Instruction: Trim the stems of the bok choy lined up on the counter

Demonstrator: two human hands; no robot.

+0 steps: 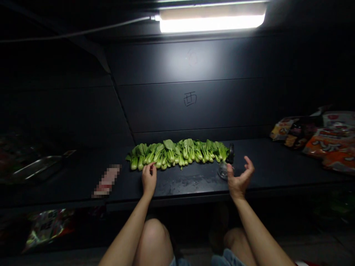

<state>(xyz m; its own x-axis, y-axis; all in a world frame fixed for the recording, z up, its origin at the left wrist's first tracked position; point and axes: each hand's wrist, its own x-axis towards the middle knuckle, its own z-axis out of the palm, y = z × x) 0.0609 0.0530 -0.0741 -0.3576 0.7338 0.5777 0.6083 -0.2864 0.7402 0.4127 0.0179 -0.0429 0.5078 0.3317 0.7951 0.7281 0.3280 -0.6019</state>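
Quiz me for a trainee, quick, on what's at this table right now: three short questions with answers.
1. What vegetable fills the long row on the dark table?
2. True or false: the right hand is resting flat on the table.
3. Which is nearer the clear glass vessel, the left hand or the right hand?

Key: 1. Bok choy. 2. False, it is raised and open above the table. 3. The right hand.
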